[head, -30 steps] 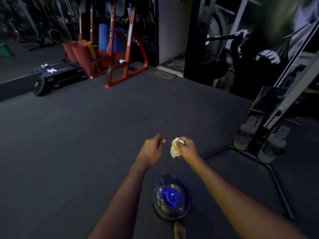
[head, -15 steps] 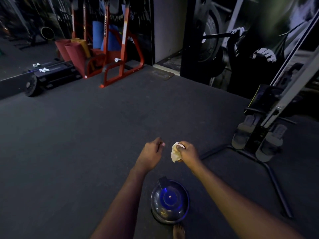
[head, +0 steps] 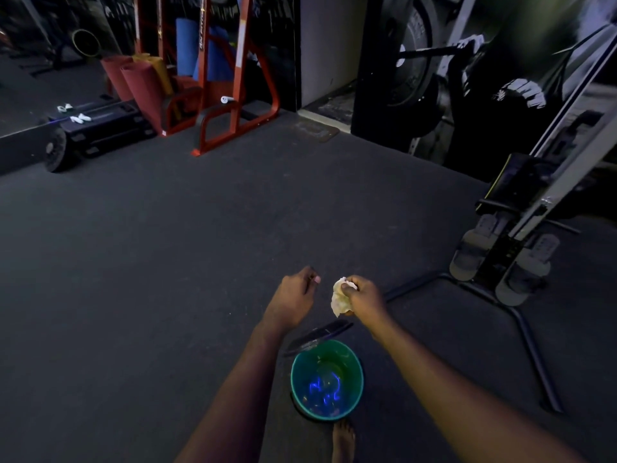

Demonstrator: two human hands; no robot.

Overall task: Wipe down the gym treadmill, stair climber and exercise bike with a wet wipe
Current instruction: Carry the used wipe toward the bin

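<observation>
Crumpled wipe (head: pixel 340 298) in right hand (head: pixel 365 295)

A person's forearms (head: pixel 233 396), bare to the wrists, flank a green bucket (head: pixel 295 379). A pale pink nail (head: pixel 316 279) marks the left hand (head: pixel 293 295) beyond it, and a bare foot (head: pixel 344 439) shows just on its near side.
</observation>
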